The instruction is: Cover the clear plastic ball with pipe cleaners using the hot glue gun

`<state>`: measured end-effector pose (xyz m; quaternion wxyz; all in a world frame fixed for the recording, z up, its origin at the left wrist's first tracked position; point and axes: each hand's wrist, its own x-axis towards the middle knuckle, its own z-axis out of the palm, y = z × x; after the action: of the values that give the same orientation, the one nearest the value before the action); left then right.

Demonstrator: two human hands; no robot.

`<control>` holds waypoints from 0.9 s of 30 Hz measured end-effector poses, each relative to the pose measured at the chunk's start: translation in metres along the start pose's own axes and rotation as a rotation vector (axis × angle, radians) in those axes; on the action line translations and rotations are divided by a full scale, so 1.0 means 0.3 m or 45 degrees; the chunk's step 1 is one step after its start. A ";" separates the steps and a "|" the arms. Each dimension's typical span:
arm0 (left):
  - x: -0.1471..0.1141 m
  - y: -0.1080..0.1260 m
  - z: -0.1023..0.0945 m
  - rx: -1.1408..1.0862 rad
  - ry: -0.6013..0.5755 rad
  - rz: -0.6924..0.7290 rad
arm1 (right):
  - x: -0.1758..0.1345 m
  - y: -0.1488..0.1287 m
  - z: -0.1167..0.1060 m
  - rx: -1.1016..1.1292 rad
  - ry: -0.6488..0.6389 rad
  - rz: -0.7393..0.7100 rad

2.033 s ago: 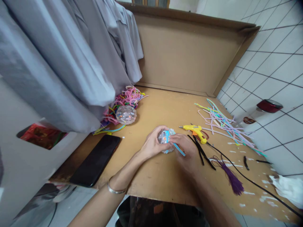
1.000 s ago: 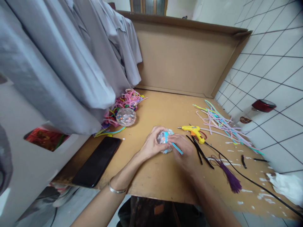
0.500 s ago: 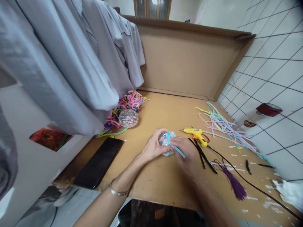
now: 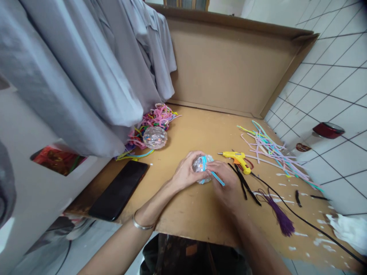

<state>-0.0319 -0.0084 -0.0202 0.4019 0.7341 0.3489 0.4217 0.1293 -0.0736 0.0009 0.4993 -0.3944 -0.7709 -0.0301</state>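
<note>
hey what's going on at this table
A person's left hand holds a clear ball with blue banding across it. The right hand pinches a blue strip at the ball's side, one end sticking out. A yellow glue gun lies to the right; a second ball sits by a tangle of colored strips on the left.

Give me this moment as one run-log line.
left hand: holding clear ball | right hand: holding blue strip | yellow glue gun: on table | second clear ball: by pink pipe cleaners

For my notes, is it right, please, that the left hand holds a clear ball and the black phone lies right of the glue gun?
No, the head view shows the black phone left of the glue gun; the left hand does hold a clear ball.
</note>
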 end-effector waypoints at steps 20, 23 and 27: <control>0.002 -0.015 0.005 0.016 -0.002 0.057 | -0.032 0.026 0.028 -0.016 0.052 0.027; 0.007 -0.018 0.005 0.037 -0.009 0.122 | -0.034 0.036 0.036 0.003 0.113 0.009; 0.010 -0.017 0.004 0.043 -0.014 0.138 | -0.031 0.037 0.040 -0.018 0.131 -0.009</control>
<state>-0.0306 -0.0040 -0.0241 0.3680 0.7608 0.3135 0.4329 0.1293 -0.0662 -0.0163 0.5353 -0.3930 -0.7454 -0.0575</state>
